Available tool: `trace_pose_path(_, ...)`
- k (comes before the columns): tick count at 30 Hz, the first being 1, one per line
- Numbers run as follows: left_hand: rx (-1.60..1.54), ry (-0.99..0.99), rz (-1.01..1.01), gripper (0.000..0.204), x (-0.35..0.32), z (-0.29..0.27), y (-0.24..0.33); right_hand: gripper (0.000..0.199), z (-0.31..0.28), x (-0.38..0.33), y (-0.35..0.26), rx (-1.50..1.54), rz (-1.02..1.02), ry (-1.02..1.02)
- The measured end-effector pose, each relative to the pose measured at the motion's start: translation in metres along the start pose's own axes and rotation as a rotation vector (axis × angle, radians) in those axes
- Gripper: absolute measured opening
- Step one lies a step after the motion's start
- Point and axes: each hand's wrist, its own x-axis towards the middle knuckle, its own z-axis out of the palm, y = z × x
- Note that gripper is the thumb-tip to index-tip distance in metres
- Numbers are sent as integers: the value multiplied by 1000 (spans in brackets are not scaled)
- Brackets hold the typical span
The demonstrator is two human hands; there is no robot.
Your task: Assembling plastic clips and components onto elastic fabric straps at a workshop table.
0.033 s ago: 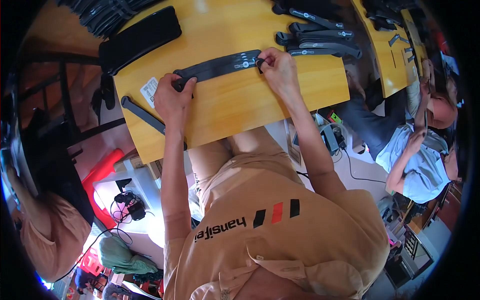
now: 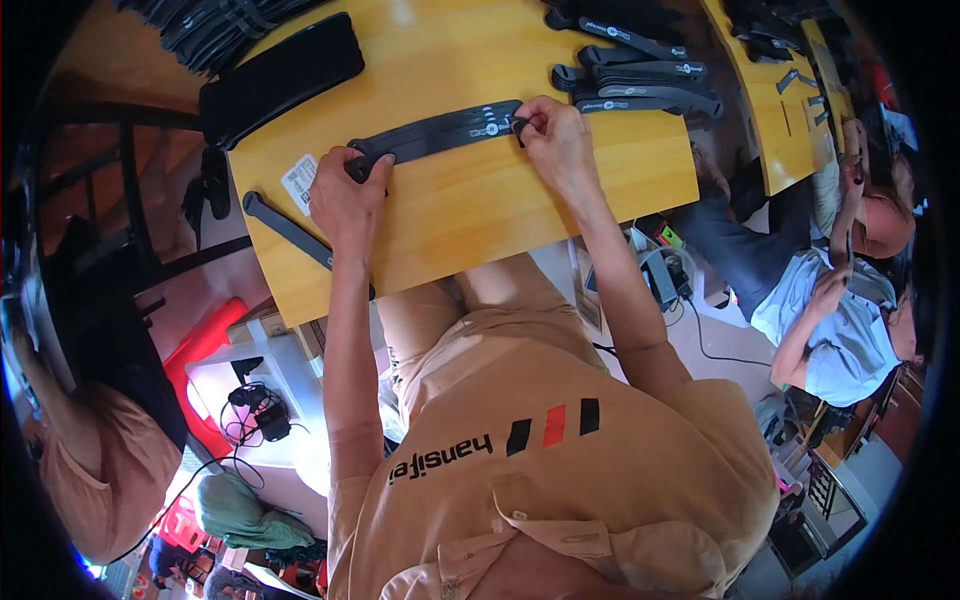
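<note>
Several flat black straps (image 2: 440, 135) lie bundled together, stretched left to right across the wooden table, with pale printing near their right part. My left hand (image 2: 345, 195) is closed on their left end, thumb and fingers pinching a dark looped tip. At the opposite end, my right hand (image 2: 558, 140) pinches the black tip between thumb and bent fingers. A white label (image 2: 299, 180) lies beside my left hand. Close to the table's left edge rests a single black strap (image 2: 287, 230), running partly beneath my left forearm.
Stacked straps (image 2: 645, 85) lie at the far right of the wooden table (image 2: 470, 220). A black rectangular pad (image 2: 285, 75) sits at far left, near a heap of dark straps (image 2: 205, 35). Another person in light blue (image 2: 835, 320) works at the right.
</note>
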Motion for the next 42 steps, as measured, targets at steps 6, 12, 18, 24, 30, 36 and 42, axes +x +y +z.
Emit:
trace_pose_path(6, -10, -14, -39, 33, -1, -3, 6, 10, 2, -12, -18, -157, -140, 71)
trace_pose_path(12, 8, -44, 3, 31, 0, -8, 4, 12, 7, -14, -9, -160, -189, 144)
trace_pose_path(18, 134, 71, 276, 26, 23, -19, 37, 11, 1, -10, 1, -16, -133, 112)
trace_pose_path(24, 27, -420, 373, 22, 46, 51, 90, 14, 5, -13, 7, 97, -180, 144)
trace_pose_path(30, 15, -644, 390, 30, 62, 62, 101, 14, 7, -21, 6, 138, -190, 234)
trace_pose_path(36, 108, -640, 343, 37, 59, 68, 103, 13, 7, -23, 6, 105, -273, 249)
trace_pose_path(42, 116, -646, 337, 37, 57, 61, 111, 16, 6, -32, -10, 22, -464, 210)
